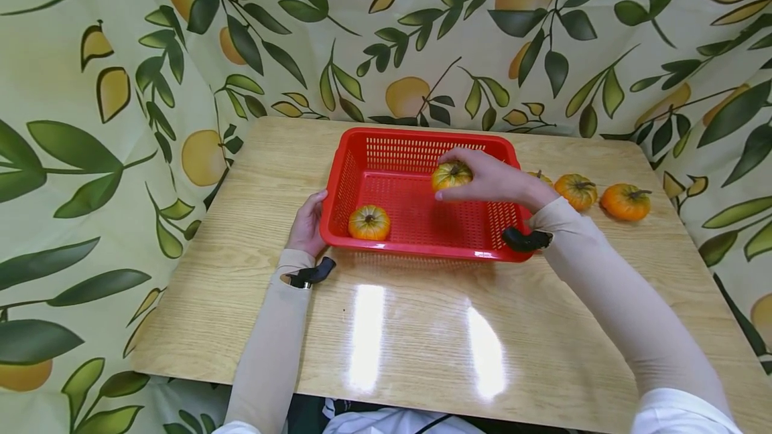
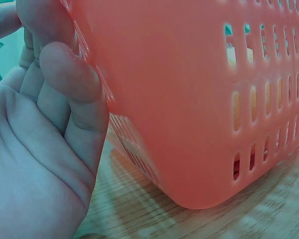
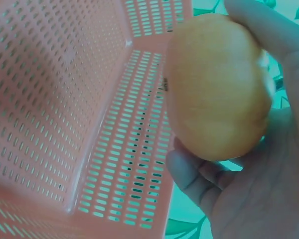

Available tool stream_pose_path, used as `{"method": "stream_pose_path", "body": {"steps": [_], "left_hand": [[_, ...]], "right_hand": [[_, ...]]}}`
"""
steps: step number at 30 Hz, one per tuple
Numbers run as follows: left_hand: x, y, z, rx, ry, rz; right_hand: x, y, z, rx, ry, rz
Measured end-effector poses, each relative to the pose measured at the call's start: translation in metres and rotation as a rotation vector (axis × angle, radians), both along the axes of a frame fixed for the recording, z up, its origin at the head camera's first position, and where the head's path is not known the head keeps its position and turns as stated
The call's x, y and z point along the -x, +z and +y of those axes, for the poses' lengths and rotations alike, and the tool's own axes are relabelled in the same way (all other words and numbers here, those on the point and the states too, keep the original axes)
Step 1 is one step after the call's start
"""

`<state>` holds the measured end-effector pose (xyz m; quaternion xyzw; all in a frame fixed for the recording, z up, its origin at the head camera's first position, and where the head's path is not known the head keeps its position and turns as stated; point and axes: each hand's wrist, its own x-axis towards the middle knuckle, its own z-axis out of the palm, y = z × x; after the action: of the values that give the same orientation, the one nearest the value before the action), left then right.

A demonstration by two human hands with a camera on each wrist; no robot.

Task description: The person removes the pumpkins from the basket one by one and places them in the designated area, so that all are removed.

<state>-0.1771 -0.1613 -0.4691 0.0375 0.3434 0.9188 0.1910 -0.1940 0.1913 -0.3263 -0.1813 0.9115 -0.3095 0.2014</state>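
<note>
A red plastic basket with slotted walls stands on the table. My left hand holds its left side near the front corner; in the left wrist view, bent fingers lie against the wall. Over the right half of the basket, my right hand grips a small orange pumpkin between thumb and fingers. The right wrist view shows this pumpkin's smooth underside beside the basket's slotted wall. Another small pumpkin sits inside the basket at the front left corner.
To the right of the basket, more small pumpkins rest on the wooden table: one in the middle, one farther right, and one partly hidden by my right wrist. A leaf-and-fruit patterned cloth hangs behind the table.
</note>
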Motion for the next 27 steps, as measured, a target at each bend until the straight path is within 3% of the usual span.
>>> {"method": "stream_pose_path", "body": {"steps": [8, 14, 27], "left_hand": [[0.001, 0.0, 0.001, 0.007, 0.017, -0.01], [0.001, 0.0, 0.002, 0.028, 0.036, -0.018], [0.0, -0.001, 0.001, 0.018, 0.003, -0.014]], "right_hand": [[-0.009, 0.007, 0.015, 0.029, -0.058, 0.03], [-0.016, 0.016, 0.026, 0.053, -0.054, 0.05], [-0.029, 0.027, 0.054, 0.103, -0.112, 0.082]]}}
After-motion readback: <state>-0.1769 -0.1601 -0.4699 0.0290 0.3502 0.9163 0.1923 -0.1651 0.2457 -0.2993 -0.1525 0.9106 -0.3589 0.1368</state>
